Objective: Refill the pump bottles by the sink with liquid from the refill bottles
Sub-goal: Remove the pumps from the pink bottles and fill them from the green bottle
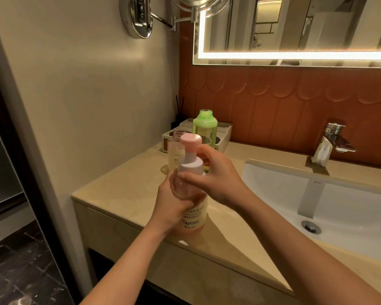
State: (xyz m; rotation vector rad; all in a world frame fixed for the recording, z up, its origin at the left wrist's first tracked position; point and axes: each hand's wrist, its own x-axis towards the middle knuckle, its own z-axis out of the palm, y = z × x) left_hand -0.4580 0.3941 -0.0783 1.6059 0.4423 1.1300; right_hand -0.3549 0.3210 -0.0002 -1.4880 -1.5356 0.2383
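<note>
Beige stone bench [123, 194] runs along a cream wall on the left and orange scalloped tiles at the back, with a white sink [350, 205] set into it on the right. A chrome tap [330, 142] stands behind the sink, and a lit mirror [295, 29] hangs above.

From my remote seat I see both hands meeting on the pump bottle [194, 219], a clear one with pale peach liquid and "YAPING" printed low on its label. It stands upright near the front edge of the bench, left of the sink; I cannot tell whether its base touches the stone.

The left hand [174, 205] wraps the bottle's body from the left, its thumb curled across the front. The right hand [216, 177] comes in from the right, and its fingers [189, 178] curl round the white collar [190, 165] under the pink pump head [190, 139].

Behind the held bottle, towards the wall, stand two uncapped bottles. One is a clear pinkish bottle [175, 153] marked "SMOOTH", partly hidden by the pump. The other is a green bottle [205, 126], just to its right and further back. Both stand by a pale tray [223, 137], with dark diffuser reeds [179, 111] in the corner beyond.
</note>
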